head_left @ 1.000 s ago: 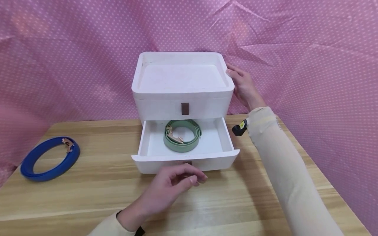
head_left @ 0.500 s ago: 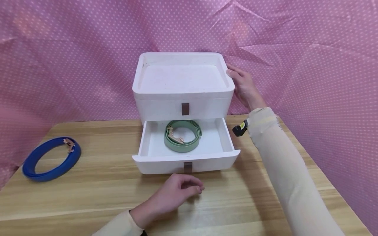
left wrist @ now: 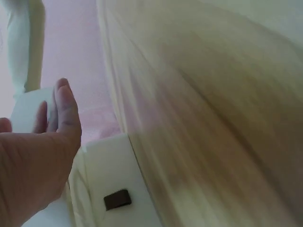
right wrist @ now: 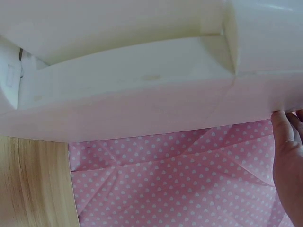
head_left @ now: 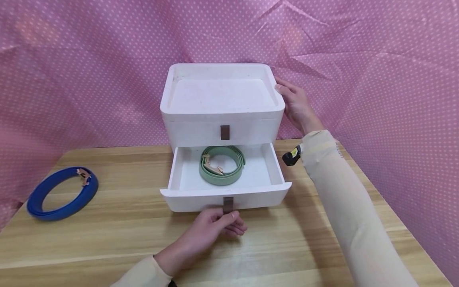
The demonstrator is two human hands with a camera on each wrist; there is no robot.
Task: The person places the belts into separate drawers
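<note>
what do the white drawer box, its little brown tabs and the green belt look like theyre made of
White two-drawer box: looks like matt painted wood or moulded plastic, with thick walls, rounded edges and no grain showing; cannot tell which. Small brown pull tab, which the left hand touches: flat and dull, probably leather or faux leather. Coiled green belt in the open drawer: smooth, slightly sheeny strap, likely faux leather, with a rose-gold metal buckle.

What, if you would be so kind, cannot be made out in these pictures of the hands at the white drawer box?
- Left hand: head view, whether the fingers pinch the brown tab or only touch it; the left wrist view is blurred.
- Right hand: its palm and fingertips are hidden behind the drawer box.
- Upper drawer: shut, so its contents are hidden.
- Green belt: the buckle is too small to read.
</note>
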